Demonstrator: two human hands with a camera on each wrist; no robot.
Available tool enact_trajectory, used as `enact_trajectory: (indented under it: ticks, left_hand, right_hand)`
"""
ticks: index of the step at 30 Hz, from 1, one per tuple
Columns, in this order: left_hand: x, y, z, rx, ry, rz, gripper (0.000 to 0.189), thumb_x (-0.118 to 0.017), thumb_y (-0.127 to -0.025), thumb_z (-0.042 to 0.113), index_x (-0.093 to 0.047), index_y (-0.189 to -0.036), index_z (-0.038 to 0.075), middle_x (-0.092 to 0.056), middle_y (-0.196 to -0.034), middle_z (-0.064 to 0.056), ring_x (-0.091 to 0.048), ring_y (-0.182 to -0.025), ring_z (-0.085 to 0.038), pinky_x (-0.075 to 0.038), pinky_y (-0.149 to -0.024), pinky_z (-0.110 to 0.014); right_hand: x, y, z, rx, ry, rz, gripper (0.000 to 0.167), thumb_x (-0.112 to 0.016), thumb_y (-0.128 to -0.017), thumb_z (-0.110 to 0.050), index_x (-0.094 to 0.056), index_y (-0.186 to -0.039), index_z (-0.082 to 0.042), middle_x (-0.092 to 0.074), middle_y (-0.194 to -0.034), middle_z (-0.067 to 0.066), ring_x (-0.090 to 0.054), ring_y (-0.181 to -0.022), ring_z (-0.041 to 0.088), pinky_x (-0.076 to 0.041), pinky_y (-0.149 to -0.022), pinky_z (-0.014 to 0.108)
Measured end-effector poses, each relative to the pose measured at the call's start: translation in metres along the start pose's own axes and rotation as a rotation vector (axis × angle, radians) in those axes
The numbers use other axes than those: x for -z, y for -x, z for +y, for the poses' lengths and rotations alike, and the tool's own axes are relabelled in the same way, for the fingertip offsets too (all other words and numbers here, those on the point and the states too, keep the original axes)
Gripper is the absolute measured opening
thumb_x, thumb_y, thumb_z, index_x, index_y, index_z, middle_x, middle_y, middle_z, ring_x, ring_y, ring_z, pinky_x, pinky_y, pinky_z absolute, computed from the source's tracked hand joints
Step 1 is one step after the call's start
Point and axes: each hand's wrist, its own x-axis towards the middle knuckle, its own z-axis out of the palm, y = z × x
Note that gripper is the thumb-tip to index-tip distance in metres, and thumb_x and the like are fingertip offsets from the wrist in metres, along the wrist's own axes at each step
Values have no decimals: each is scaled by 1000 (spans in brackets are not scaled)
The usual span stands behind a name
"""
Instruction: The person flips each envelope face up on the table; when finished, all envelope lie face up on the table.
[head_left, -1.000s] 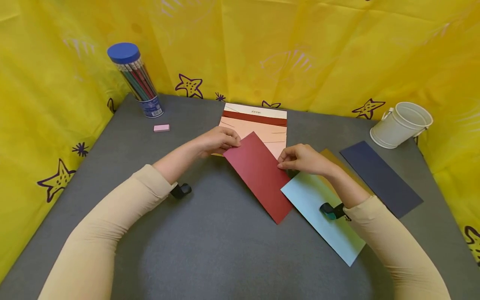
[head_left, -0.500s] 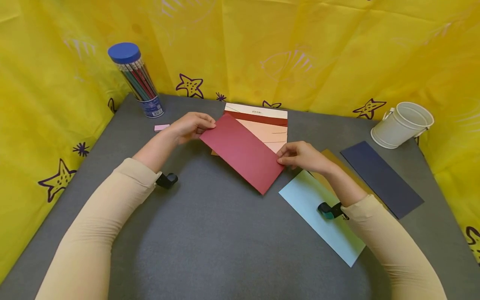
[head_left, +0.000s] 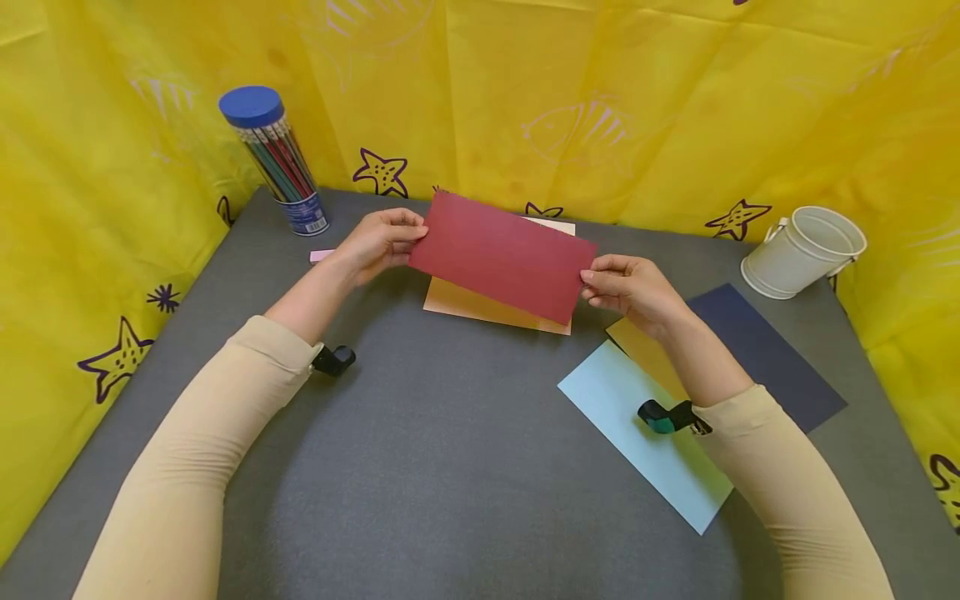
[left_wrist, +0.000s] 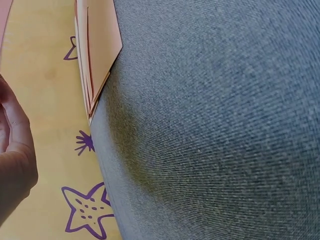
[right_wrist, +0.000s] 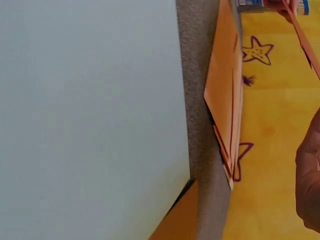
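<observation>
Between both hands a dark red envelope is held up, tilted slightly down to the right. The left hand pinches its left short edge; the right hand pinches the right one. Behind and below it lies a stack of peach and white envelopes, mostly hidden in the head view. That stack shows side-on in the left wrist view, with the left hand at the left edge. In the right wrist view the red envelope's edge appears thin above the right hand.
A pale blue envelope overlaps a mustard one under the right forearm, with a navy one beside them. A white bucket stands at back right. At back left are a tub of pencils and a pink eraser.
The red envelope has been turned from a steep slant to nearly level and raised over the stack. The left hand moved left and up; the right hand then rose, moving slightly right.
</observation>
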Motion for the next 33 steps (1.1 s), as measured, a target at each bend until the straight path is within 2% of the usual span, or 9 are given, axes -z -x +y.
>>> enact_trajectory:
  ticks: [5,9,14,17,21,23,26,30,33]
  left_hand:
    - [-3,0,1,-76,-16,26,13,-65,-93,5,-70,-85,14,-70,-82,3,-66,-72,-12,-57,-71,-23]
    - [-2,2,-1,-88,-78,60,13,-71,-89,7,-73,-84,18,-69,-82,6,-61,-74,-12,-55,-74,-22]
    - [-1,1,-6,-102,-88,36,15,-71,-88,2,-74,-83,16,-72,-79,3,-66,-70,-12,-58,-69,-21]
    - [-2,1,-8,-107,-88,19,22,-66,-89,-3,-75,-81,15,-73,-80,2,-69,-71,-11,-59,-70,-22]
    - [-1,1,-9,-59,-117,2,21,-64,-91,-1,-78,-85,14,-75,-84,3,-71,-76,-9,-60,-76,-24]
    - [0,1,-10,-18,-126,-17,21,-62,-93,2,-78,-87,13,-76,-86,4,-71,-76,-8,-60,-77,-24]
    - [-1,1,-12,42,-129,-19,20,-60,-95,5,-77,-86,11,-75,-83,4,-71,-73,-8,-61,-74,-23]
    - [-2,0,-15,97,-209,18,5,-64,-93,3,-68,-94,5,-71,-81,3,-70,-72,-7,-61,-74,-24]
    - [-3,-1,-19,144,-306,49,17,-67,-90,1,-61,-106,-2,-68,-82,1,-69,-70,-6,-61,-76,-25]
  right_hand:
    - [6,2,-5,70,-159,38,10,-61,-95,-2,-69,-93,-7,-73,-80,3,-75,-75,16,-61,-71,23]
    - [9,3,-7,110,-255,41,12,-60,-96,-4,-73,-94,-4,-75,-82,6,-77,-82,21,-61,-78,28]
    - [8,4,-9,127,-291,63,25,-61,-97,-19,-76,-88,-1,-77,-85,8,-77,-85,22,-61,-78,29]
    - [7,5,-9,127,-287,92,23,-62,-96,-15,-77,-86,-1,-78,-86,8,-77,-83,21,-61,-77,28]
    - [3,5,-6,100,-157,170,11,-68,-89,1,-77,-93,-5,-76,-91,1,-75,-82,14,-60,-76,22]
    - [1,6,-5,61,-44,212,17,-69,-87,3,-72,-103,-4,-71,-97,-2,-72,-82,10,-59,-76,19]
    - [-3,7,-2,-14,145,242,41,-69,-88,1,-57,-127,-2,-58,-108,-1,-68,-83,6,-58,-77,16]
    - [-7,4,2,-86,326,216,63,-63,-92,1,-35,-148,2,-48,-118,3,-65,-82,2,-58,-79,16]
    - [-8,2,5,-125,361,165,62,-58,-94,3,-31,-150,5,-47,-131,13,-65,-82,0,-58,-79,16]
